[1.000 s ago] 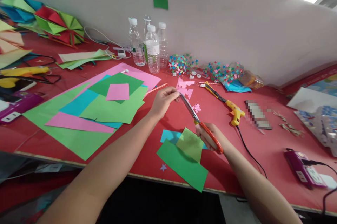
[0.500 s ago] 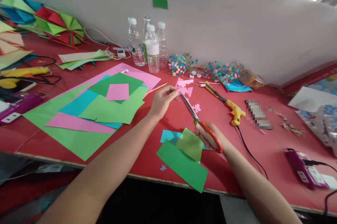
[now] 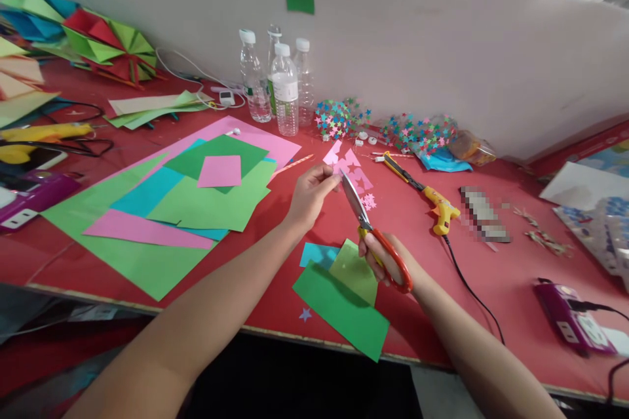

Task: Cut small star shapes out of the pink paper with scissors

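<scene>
My left hand [image 3: 310, 195] pinches a piece of pink paper [image 3: 354, 168] with star-shaped cut-outs, held over the red table. The red-and-yellow-handled scissors [image 3: 388, 255] are in my right hand [image 3: 381, 260], their blades pointing up and left, with the tips beside my left fingertips. Small pink stars [image 3: 368, 201] lie in a little pile just right of the blades. Below my hands are a dark green sheet [image 3: 341, 314], a light green piece [image 3: 356, 271] and a blue piece [image 3: 317, 254].
Large coloured sheets [image 3: 160, 275] spread over the left of the table. Plastic bottles [image 3: 285, 94] stand by the wall. A yellow glue gun [image 3: 441, 209] with a black cord and a purple power strip [image 3: 572, 317] are on the right.
My left hand has moved slightly right and the pink paper has turned, showing more of its cut-outs. The scissors have shifted a little, their handles down and left.
</scene>
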A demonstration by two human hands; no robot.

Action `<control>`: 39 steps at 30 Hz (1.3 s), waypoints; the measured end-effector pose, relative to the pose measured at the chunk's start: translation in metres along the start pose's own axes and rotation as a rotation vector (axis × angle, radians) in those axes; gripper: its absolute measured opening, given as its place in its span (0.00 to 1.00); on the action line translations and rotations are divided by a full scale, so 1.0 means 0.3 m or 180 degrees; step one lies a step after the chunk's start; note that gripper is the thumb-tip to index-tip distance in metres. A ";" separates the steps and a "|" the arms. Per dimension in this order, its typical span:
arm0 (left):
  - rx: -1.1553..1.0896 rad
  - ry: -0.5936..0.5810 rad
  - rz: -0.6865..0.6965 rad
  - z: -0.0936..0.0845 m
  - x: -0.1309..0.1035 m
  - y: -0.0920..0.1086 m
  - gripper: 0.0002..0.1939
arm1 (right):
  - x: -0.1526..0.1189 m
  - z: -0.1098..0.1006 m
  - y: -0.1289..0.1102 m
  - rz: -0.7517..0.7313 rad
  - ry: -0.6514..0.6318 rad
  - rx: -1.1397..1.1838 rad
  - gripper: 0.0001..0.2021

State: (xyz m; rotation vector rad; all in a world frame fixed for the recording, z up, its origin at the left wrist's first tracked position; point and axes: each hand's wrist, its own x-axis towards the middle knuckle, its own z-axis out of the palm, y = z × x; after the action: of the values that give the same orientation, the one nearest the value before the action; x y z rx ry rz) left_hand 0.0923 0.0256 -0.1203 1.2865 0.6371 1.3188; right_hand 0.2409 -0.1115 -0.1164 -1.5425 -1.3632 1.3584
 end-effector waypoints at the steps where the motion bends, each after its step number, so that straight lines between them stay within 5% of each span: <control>1: -0.0007 0.0016 -0.0012 0.003 -0.003 -0.002 0.08 | 0.000 0.004 0.000 0.0004 0.0001 0.0033 0.27; 15: -0.0209 0.0051 -0.0150 0.002 -0.002 -0.014 0.07 | -0.010 0.018 -0.024 0.0326 0.0194 -0.0064 0.27; 39: -0.0519 0.0001 -0.0291 -0.008 0.013 0.010 0.05 | -0.008 -0.001 -0.043 0.0224 0.0251 -0.0163 0.26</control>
State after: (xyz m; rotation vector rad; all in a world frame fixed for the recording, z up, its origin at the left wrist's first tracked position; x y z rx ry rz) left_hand 0.0900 0.0293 -0.1170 1.1126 0.5696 1.2691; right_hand 0.2377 -0.1106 -0.1036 -1.6744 -1.3161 1.2993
